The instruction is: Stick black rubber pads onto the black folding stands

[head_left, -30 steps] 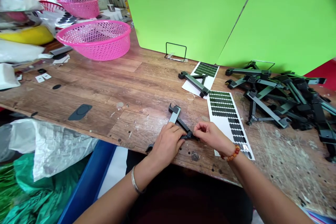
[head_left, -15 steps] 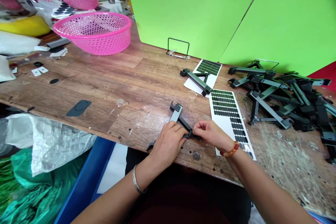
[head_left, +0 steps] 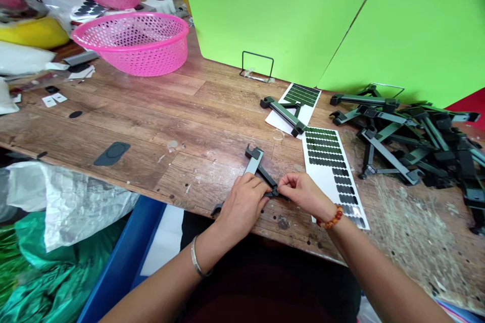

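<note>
A folding stand (head_left: 253,161) with a grey bar, hooked black ends and a black leg lies near the table's front edge. My left hand (head_left: 242,202) is wrapped over the bar and leg, hiding much of the stand's middle. At the leg's foot, my right hand (head_left: 303,191) is closed in a pinch against the black part. Whatever is between those fingertips is too small to make out. Partly beneath my right wrist, a white sheet of black stickers (head_left: 326,149) has a bare patch of backing. Another similar stand (head_left: 284,115) rests on a second sticker sheet (head_left: 303,95) farther back.
A heap of similar stands (head_left: 394,136) covers the right of the table. A pink basket (head_left: 151,55) stands at the back left, and green panels (head_left: 265,10) close off the back. A flat dark piece (head_left: 112,154) lies to the left. Plastic bags (head_left: 71,202) hang below the left edge.
Both hands stay almost where they were on the stand, with the right fingers still pinched at the leg's foot. The view has shifted slightly.
</note>
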Demonstrator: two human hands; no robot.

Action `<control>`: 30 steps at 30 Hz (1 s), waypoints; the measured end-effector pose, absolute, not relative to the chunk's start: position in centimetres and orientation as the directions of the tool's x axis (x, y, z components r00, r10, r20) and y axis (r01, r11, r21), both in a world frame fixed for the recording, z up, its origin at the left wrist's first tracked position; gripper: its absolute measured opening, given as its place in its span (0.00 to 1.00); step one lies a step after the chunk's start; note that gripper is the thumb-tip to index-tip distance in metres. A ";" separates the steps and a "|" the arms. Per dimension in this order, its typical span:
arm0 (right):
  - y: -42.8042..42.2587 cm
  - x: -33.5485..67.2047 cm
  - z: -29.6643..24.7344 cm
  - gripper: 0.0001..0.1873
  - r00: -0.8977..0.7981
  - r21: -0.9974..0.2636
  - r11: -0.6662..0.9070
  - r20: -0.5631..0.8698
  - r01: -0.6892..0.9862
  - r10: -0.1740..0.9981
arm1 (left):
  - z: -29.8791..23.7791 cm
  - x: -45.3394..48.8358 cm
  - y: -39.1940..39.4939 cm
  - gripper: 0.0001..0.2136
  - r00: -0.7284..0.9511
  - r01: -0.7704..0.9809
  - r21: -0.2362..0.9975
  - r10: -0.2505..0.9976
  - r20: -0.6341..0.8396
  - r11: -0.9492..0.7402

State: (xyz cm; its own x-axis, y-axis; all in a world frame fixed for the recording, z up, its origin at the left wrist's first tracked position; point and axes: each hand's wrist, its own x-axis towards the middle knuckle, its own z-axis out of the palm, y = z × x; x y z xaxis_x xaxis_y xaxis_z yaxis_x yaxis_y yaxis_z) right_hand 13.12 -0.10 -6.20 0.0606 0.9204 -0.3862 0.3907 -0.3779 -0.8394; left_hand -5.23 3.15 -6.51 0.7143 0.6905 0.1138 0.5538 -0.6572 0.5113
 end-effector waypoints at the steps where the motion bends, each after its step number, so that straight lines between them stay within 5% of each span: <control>1: -0.3 13.0 -6.1 0.05 0.064 -0.839 -0.363 -0.370 0.406 0.927 | -6.5 -5.2 3.1 0.07 0.714 0.553 0.512 0.691 0.117 -0.658; 6: -1.7 12.6 -5.9 0.08 0.080 -0.792 -0.185 -0.170 0.581 0.982 | -6.3 -5.2 3.0 0.07 0.712 0.553 0.511 0.691 0.119 -0.658; 12: -3.7 12.4 -6.5 0.15 -0.020 -0.570 0.062 0.079 0.819 0.997 | -6.3 -5.3 3.0 0.06 0.718 0.551 0.516 0.688 0.108 -0.656; 18: -4.8 10.2 -6.0 0.18 -0.249 -0.023 0.251 0.046 0.968 0.967 | -6.4 -5.2 3.1 0.06 0.726 0.564 0.486 0.681 0.093 -0.668; 21: -4.9 9.0 -5.8 0.15 -0.303 0.120 0.302 -0.011 0.946 0.953 | -6.4 -5.0 3.1 0.06 0.742 0.569 0.449 0.666 0.080 -0.689; 24: -4.5 9.5 -5.9 0.15 -0.271 0.004 0.271 0.057 0.962 0.961 | -6.2 -5.1 3.2 0.07 0.725 0.573 0.469 0.682 0.092 -0.672; 27: -3.3 11.4 -5.2 0.16 -0.076 -0.341 0.152 0.225 0.928 0.971 | -5.6 -5.2 3.4 0.07 0.628 0.537 0.631 0.765 0.144 -0.560; 30: -1.0 12.4 -3.3 0.24 0.145 -0.656 0.014 0.188 0.755 0.971 | -4.7 -4.5 3.5 0.05 0.430 0.353 0.874 0.888 0.165 -0.334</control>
